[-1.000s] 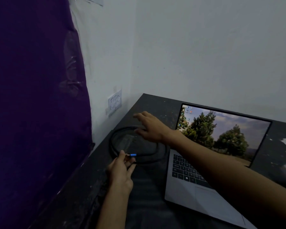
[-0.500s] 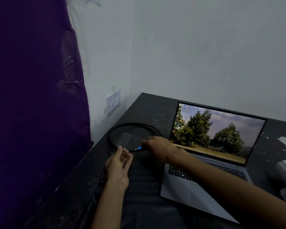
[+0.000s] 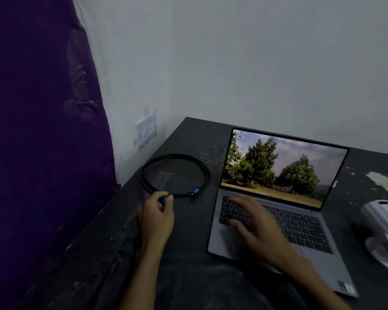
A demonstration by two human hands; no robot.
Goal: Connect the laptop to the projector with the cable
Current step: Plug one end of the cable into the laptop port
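A black cable (image 3: 175,156) lies coiled in a ring on the dark table (image 3: 188,231), left of the open grey laptop (image 3: 278,175). Its two ends have blue plugs. My left hand (image 3: 156,218) pinches one blue plug at the coil's near side. The other blue plug (image 3: 195,191) lies free on the table just to the right. My right hand (image 3: 255,227) hovers, blurred, with fingers spread over the left part of the laptop keyboard, holding nothing. A white projector (image 3: 383,220) stands at the right edge, partly cut off.
White walls meet in a corner behind the table. A wall switch plate (image 3: 146,130) with a paper label sits left of the table's far corner. A purple cloth (image 3: 38,142) hangs along the left side. White patches mark the table at far right.
My right hand has left the coil and moved right over the laptop keyboard. My left hand has closed on one blue plug. The view has shifted slightly.
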